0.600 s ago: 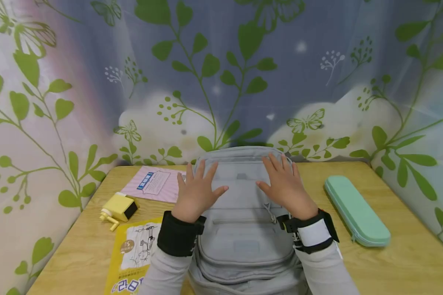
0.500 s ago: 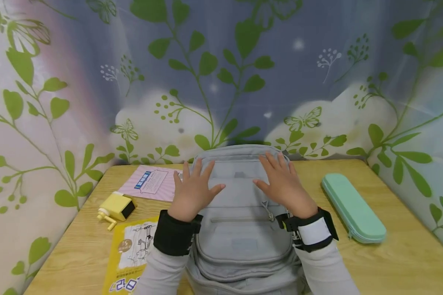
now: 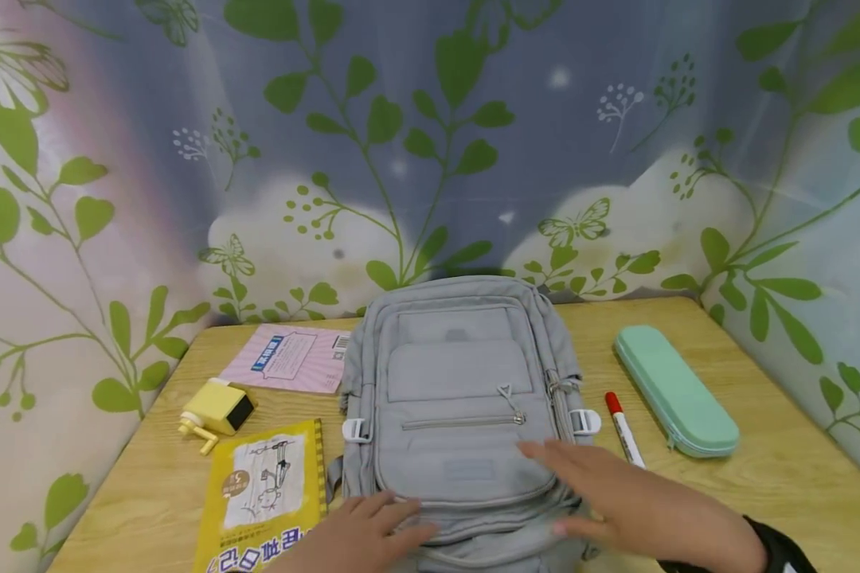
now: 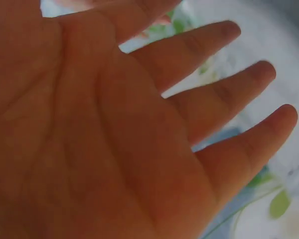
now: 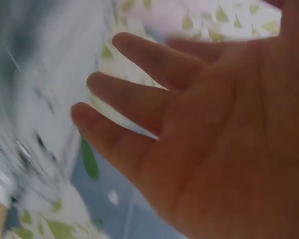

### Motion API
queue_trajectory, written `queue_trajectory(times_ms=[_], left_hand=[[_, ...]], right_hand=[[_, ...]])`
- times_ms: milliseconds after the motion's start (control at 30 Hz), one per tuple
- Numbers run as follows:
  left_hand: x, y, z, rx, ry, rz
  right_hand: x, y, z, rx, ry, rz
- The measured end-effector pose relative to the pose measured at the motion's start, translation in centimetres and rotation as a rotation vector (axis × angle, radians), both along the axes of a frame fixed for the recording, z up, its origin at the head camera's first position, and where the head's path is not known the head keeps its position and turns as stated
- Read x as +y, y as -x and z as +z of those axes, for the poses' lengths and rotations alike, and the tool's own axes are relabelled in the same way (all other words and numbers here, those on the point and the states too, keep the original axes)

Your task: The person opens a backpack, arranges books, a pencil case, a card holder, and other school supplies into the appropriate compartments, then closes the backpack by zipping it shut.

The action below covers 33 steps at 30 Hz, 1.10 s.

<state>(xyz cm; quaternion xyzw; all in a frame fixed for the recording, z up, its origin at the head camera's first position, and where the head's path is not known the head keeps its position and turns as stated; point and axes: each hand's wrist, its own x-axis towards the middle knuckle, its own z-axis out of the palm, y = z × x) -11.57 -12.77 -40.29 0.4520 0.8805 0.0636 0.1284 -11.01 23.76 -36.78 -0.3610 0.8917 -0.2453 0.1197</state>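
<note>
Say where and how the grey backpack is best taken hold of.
Probably by both side edges, near the white buckles, with the left hand coming in from the left and the right hand from the right. The grey backpack is broad, looks soft and has its zipped front facing up, so gripping both sides should keep it steadier than pinching that front.

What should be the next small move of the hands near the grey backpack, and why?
Perhaps the right hand should pinch the zipper pull: that hand looks open and empty, like the left hand, and the pull appears close by on the backpack.
</note>
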Motion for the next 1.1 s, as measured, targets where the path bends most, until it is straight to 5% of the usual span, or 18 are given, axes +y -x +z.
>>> queue_trajectory(times_ms=[67, 167, 200, 367, 633, 800, 900, 1100], left_hand=[[0.2, -1.1, -2.3, 0.014, 0.016, 0.003], [0.9, -2.5, -3.8, 0.055, 0.021, 0.112], [1.2, -2.8, -4.0, 0.067, 0.029, 0.151], [2.5, -3.1, -3.0, 0.074, 0.039, 0.237], [3.9, -0.7, -0.6, -0.059, 0.047, 0.205], [3.4, -0.3, -0.4, -0.092, -0.008, 0.161], [3.2, -0.5, -0.8, -0.067, -0.029, 0.154], [2.9, -0.6, -1.3, -0.046, -0.025, 0.156]], right_hand=[[0.1, -1.2, -2.5, 0.069, -0.055, 0.085], [-1.0, -2.2, -5.6, 0.338, -0.121, 0.144], [-1.5, -2.3, -6.3, 0.447, -0.136, 0.143], [-2.8, -2.7, -6.8, 0.619, -0.187, 0.078], [-1.1, -1.6, -4.6, 0.437, -0.136, 0.021], [1.5, -0.9, -2.2, 0.517, -0.077, -0.248], [2.5, -0.9, -1.8, 0.408, -0.144, -0.401], [1.9, -1.2, -4.3, 0.09, -0.234, -0.384]])
